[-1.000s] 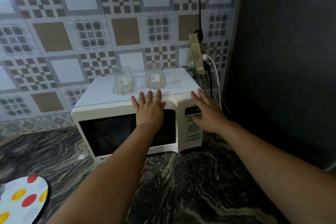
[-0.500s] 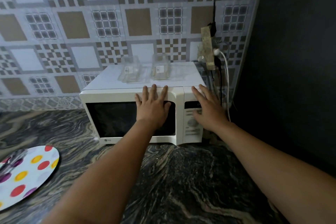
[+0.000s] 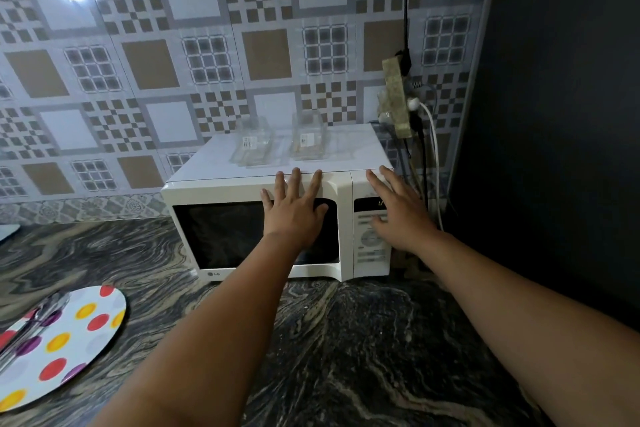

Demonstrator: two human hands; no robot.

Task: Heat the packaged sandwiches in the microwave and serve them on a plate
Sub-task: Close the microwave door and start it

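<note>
A white microwave (image 3: 242, 189) stands on the dark marble counter with its door closed. My left hand (image 3: 294, 215) lies flat against the right part of the door, fingers spread and reaching the top edge. My right hand (image 3: 398, 215) rests open on the control panel, thumb near the buttons under the display. Two clear plastic sandwich packages sit on the microwave's top, one on the left (image 3: 252, 146) and one on the right (image 3: 310, 140); both look see-through, contents unclear. A white plate with coloured dots (image 3: 69, 340) lies at the lower left.
Metal cutlery (image 3: 31, 326) lies across the dotted plate. A power strip (image 3: 398, 97) with cables hangs on the tiled wall right behind the microwave. A dark wall (image 3: 554, 114) closes off the right side. Marble counter (image 3: 346, 357) stretches in front.
The view has shifted, showing more of the plate and counter. Both hands stay pressed on the microwave front, in nearly the same places.
</note>
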